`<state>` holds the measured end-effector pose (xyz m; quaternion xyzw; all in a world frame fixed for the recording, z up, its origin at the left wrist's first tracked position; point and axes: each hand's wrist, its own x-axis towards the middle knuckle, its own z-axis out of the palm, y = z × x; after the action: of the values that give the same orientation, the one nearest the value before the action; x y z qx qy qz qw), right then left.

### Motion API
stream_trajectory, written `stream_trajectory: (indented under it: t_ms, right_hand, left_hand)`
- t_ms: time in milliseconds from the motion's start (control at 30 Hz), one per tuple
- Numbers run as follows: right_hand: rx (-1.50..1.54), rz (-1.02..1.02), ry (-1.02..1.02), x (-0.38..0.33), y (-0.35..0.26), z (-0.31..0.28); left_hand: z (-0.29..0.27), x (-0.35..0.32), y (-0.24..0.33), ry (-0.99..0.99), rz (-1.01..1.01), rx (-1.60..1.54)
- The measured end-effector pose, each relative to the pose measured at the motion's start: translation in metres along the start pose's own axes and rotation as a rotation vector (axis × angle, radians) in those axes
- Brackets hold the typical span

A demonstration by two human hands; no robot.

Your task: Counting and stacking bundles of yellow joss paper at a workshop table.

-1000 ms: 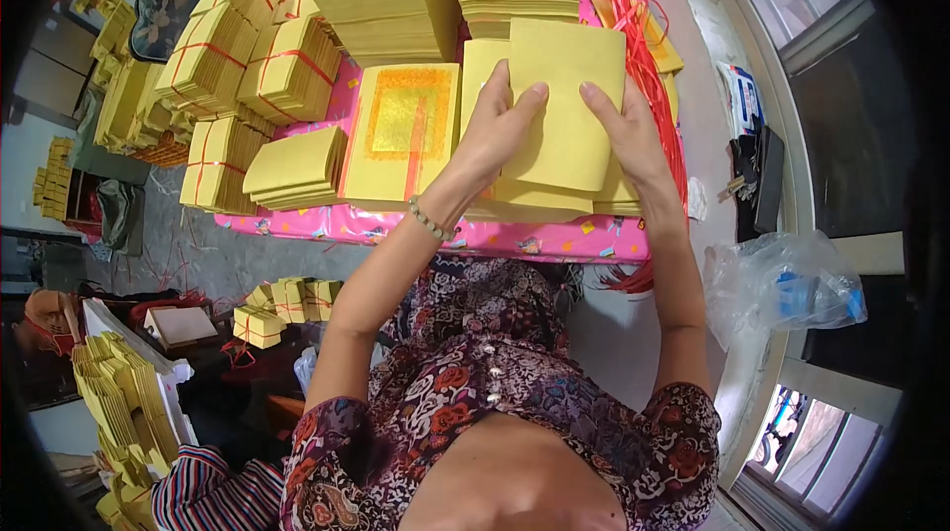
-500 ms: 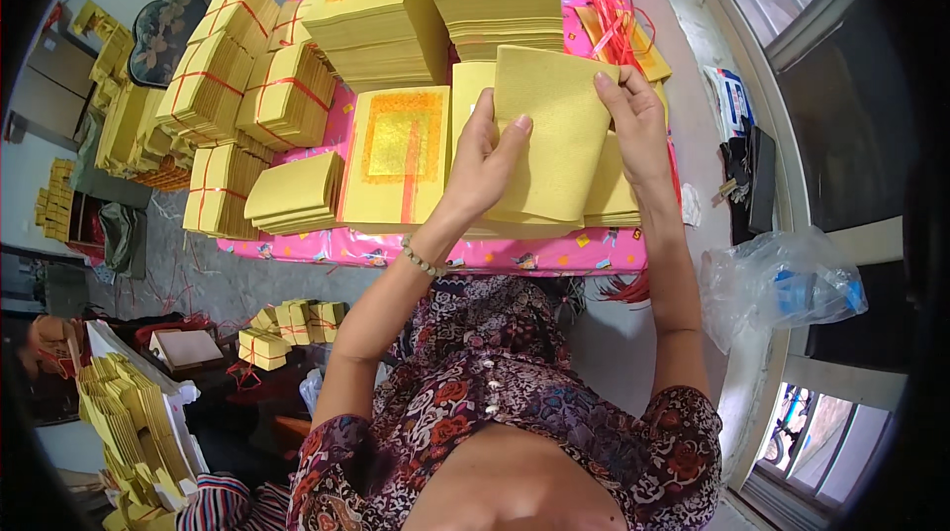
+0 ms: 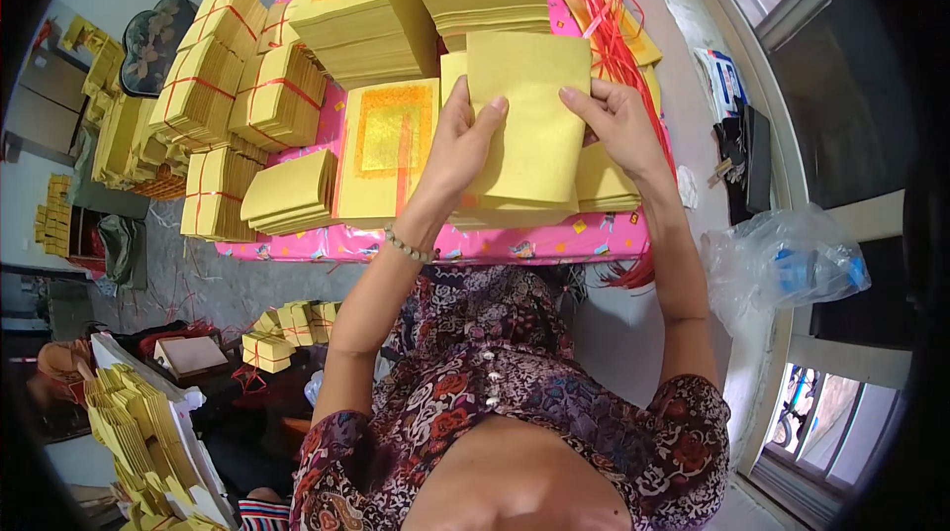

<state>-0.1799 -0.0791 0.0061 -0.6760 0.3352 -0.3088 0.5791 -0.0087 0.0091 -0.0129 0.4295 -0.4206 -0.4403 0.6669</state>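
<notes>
A plain yellow paper sheet (image 3: 529,135), possibly several layers or folded, is held up between my two hands over the table. My left hand (image 3: 465,140) grips its left edge, thumb on the front and fingers behind. On the right edge, my right hand (image 3: 618,125) pinches it the same way, thumb in front. Behind the sheet, more yellow paper shows only in part. Left of my left hand lies a stack of yellow paper (image 3: 421,150) with an orange-bordered gold square on top. A small pile of folded yellow paper (image 3: 606,180) sits beneath my right wrist.
Red-tied paper bundles (image 3: 203,100) are piled at the table's left, beside a folded pile (image 3: 292,193). Two tall paper stacks (image 3: 411,41) rise at the back. Red strips (image 3: 609,16) hang over the far right of the pink tablecloth (image 3: 475,246). A plastic bag (image 3: 792,269) is at right.
The sheet now stands straighter, its top edge nearly level. My right hand has slid from the upper corner down along the right edge. The view has shifted slightly.
</notes>
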Motion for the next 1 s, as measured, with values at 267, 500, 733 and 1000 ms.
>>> stream_trajectory:
  t_ms: [267, 500, 733, 1000]
  right_hand:
    - [-0.135, 0.061, -0.124, 0.01, -0.001, -0.01]
    - [-0.077, 0.067, -0.139, -0.003, -0.001, -0.016]
    - [-0.08, 0.076, -0.183, -0.021, 0.007, -0.011]
    - [0.109, 0.011, -0.004, -0.008, -0.002, -0.022]
  left_hand:
    - [0.0, 0.017, 0.007, -0.001, -0.004, 0.009]
    - [0.006, 0.018, 0.009, -0.005, 0.018, 0.028]
    - [0.007, 0.011, 0.014, 0.104, 0.026, 0.013]
    - [0.016, 0.01, -0.002, -0.003, 0.063, 0.076]
